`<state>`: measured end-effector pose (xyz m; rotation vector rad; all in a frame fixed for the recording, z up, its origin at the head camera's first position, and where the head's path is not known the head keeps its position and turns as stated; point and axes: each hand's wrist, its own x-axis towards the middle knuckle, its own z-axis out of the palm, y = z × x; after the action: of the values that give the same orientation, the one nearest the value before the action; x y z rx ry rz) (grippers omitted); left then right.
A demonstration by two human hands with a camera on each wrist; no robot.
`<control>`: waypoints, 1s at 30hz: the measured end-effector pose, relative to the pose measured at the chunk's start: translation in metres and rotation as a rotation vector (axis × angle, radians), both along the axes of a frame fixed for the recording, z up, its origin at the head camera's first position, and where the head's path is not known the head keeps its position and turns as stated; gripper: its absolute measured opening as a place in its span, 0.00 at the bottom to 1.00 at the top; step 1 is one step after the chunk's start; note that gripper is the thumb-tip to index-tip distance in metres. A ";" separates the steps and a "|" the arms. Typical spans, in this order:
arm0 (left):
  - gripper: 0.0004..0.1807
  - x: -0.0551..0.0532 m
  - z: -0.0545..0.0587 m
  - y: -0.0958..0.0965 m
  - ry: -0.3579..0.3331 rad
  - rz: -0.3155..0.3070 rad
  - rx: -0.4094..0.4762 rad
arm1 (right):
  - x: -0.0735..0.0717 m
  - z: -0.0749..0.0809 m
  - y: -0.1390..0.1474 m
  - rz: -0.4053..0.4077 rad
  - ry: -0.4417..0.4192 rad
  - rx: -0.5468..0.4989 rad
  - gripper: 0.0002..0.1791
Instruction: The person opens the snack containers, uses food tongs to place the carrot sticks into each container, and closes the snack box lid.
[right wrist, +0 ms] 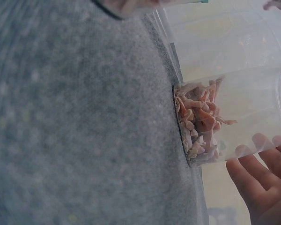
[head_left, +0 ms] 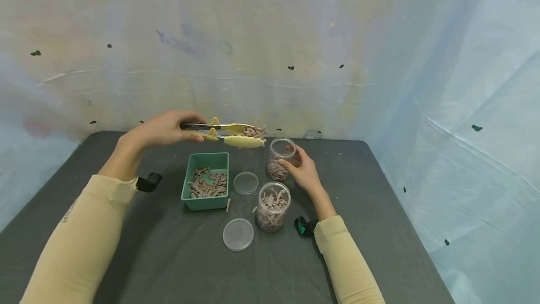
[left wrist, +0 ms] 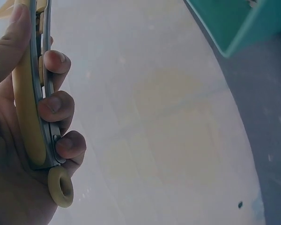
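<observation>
My left hand (head_left: 162, 129) grips a pair of tongs (head_left: 243, 141) with yellow heads; in the left wrist view, fingers curl round the handles (left wrist: 29, 112). Between the tong heads is a clump of brownish-pink shreds (head_left: 255, 132), held up left of a clear jar's mouth. That rear jar (head_left: 274, 155) stands on the table, its lower part filled with shreds (right wrist: 201, 119). My right hand (head_left: 306, 172) holds it from the right, thumb and fingers around its side. A second clear jar (head_left: 271, 217), lidless and filled nearly to the rim, stands in front.
A green tub (head_left: 205, 204) with more shreds inside stands left of the jars. Two clear round lids (head_left: 246, 183) lie flat between tub and jars and nearer me. A stray shred (head_left: 228, 205) lies beside the tub. A plastic sheet (head_left: 253, 36) hangs behind the dark table (head_left: 190, 266).
</observation>
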<state>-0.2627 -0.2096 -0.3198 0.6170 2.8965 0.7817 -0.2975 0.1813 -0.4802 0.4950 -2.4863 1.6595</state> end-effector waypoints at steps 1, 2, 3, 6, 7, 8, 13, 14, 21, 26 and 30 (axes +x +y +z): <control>0.29 -0.001 0.000 0.003 0.002 -0.004 0.002 | 0.000 0.000 0.000 -0.002 0.000 -0.003 0.38; 0.29 -0.003 0.001 0.006 0.001 -0.006 0.006 | 0.001 0.000 -0.001 -0.006 0.000 -0.002 0.38; 0.29 -0.004 0.001 0.008 0.000 -0.009 0.007 | 0.001 0.000 -0.001 -0.009 -0.001 -0.002 0.37; 0.29 -0.010 0.000 0.016 0.002 -0.023 0.019 | 0.002 0.000 -0.002 -0.019 -0.004 0.006 0.37; 0.29 -0.012 0.000 0.019 0.004 -0.028 0.024 | 0.002 0.000 -0.003 -0.021 -0.004 0.007 0.36; 0.29 -0.014 0.000 0.021 0.006 -0.032 0.027 | 0.002 0.000 -0.003 -0.023 -0.005 0.008 0.36; 0.29 -0.024 -0.004 0.035 0.013 -0.051 0.045 | 0.003 0.000 -0.005 -0.021 -0.015 0.002 0.36; 0.29 -0.025 -0.005 0.037 0.010 -0.056 0.053 | 0.003 0.000 -0.005 -0.019 -0.018 0.000 0.37; 0.28 -0.035 -0.009 0.054 0.001 -0.080 0.093 | 0.005 -0.001 -0.006 -0.003 -0.023 -0.020 0.39; 0.28 -0.039 -0.010 0.060 0.013 -0.094 0.095 | 0.006 0.000 -0.008 -0.005 -0.020 -0.014 0.39; 0.28 -0.041 -0.009 0.062 0.010 -0.096 0.090 | 0.007 0.000 -0.010 -0.006 -0.020 -0.002 0.39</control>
<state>-0.3036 -0.1476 -0.3291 0.7639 2.8289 0.9025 -0.2904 0.1714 -0.4799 0.4729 -2.4975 1.6719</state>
